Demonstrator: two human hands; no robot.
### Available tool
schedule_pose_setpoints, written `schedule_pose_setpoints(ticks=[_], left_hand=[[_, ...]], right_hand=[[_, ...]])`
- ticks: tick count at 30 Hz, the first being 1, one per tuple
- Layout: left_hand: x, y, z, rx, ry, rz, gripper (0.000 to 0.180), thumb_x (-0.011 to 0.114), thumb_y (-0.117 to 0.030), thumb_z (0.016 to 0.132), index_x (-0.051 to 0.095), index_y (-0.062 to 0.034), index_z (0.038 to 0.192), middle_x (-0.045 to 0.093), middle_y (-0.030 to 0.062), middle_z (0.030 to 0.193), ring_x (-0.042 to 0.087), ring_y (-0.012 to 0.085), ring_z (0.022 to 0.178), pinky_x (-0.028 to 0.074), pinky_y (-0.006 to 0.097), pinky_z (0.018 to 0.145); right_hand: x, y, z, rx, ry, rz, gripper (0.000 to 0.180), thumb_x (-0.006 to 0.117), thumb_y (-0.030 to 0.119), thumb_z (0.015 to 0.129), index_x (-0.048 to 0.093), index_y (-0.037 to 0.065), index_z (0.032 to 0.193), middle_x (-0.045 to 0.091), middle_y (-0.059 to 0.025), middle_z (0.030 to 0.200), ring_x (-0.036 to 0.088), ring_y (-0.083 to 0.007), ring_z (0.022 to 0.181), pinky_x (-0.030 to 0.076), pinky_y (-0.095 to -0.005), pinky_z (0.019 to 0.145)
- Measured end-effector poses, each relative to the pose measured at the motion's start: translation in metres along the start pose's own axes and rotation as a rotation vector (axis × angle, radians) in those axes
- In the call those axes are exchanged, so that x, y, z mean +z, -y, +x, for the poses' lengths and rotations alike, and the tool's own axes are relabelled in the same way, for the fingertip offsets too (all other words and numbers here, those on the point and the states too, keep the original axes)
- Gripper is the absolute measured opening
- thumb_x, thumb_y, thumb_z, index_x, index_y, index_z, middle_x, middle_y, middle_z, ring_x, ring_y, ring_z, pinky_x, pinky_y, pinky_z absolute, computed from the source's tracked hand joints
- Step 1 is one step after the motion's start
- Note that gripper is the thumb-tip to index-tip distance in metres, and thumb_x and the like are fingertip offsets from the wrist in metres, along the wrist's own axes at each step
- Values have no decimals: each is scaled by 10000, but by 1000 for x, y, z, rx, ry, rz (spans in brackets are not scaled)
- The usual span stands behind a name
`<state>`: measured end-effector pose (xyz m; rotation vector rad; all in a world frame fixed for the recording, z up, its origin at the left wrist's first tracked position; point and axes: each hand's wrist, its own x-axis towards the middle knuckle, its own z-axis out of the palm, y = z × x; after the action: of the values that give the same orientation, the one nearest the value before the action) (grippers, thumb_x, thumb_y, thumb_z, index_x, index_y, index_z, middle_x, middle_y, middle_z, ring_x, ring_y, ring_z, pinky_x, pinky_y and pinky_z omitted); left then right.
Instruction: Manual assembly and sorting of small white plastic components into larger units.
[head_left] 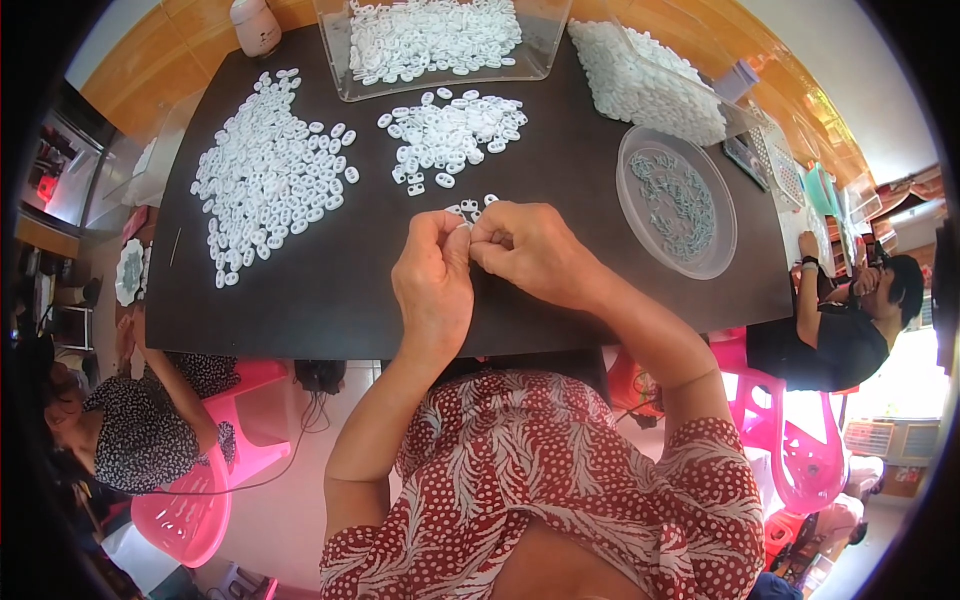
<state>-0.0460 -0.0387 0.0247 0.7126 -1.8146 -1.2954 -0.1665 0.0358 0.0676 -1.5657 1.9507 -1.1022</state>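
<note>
Near the front middle of the table, my left hand (435, 280) and my right hand (532, 252) meet, both closed in a pinch. A small white plastic piece (464, 226) shows at my left fingertips. Whatever the right fingertips grip is hidden behind them. Just beyond the fingers lie a few white pieces (470, 206). Farther back is a small heap of white two-holed oval pieces (455, 132), and a larger heap of them (270, 180) spreads to the left. On the right, a round clear shallow dish (632, 215) holds small grey-green parts (672, 205).
A clear tray (450, 87) full of white pieces stands at the back. Right of it is a clear bin with more white pieces (645, 85). A pale jar (256, 28) stands back left. People sit at left (150, 430) and right (825, 345), near pink chairs (185, 515).
</note>
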Motion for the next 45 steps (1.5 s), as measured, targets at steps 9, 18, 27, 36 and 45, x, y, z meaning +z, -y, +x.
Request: schedule_pose_setpoints(ticks=[9,18,27,36,45], left_hand=[[-12,-7,0,-329,31,-759,79,569,-27,889,575,36,935,599,67,771,538,106,614,450,215,598],[-16,-11,-6,-391,69,-789,90,572,-50,894,585,35,921,609,82,782,544,115,614,451,212,596],[-17,-10,-7,-381,75,-798,85,559,-57,903,578,26,912,598,71,783,539,105,606,456,209,589],[-17,-9,-10,-387,62,-788,86,564,-56,901,578,28,902,594,73,773,531,109,606,446,209,582],[-16,-12,-13,-348,20,-727,86,560,-56,904,575,26,882,586,68,756,519,106,594,432,204,570]], right_hand=[[10,7,-10,145,-174,535,68,608,35,829,582,-21,800,608,-14,689,535,-41,649,430,-216,570],[11,3,-11,79,-174,537,16,594,14,838,587,8,825,559,37,737,478,-14,672,399,-186,588],[13,6,-11,50,-159,628,35,573,-11,846,595,2,822,596,8,760,533,-28,707,417,-193,612],[14,3,-11,80,-118,543,34,600,24,840,597,4,813,600,17,732,504,-17,666,408,-189,587],[20,1,-11,98,-103,591,41,601,39,843,588,3,826,605,8,738,510,-21,658,413,-190,579]])
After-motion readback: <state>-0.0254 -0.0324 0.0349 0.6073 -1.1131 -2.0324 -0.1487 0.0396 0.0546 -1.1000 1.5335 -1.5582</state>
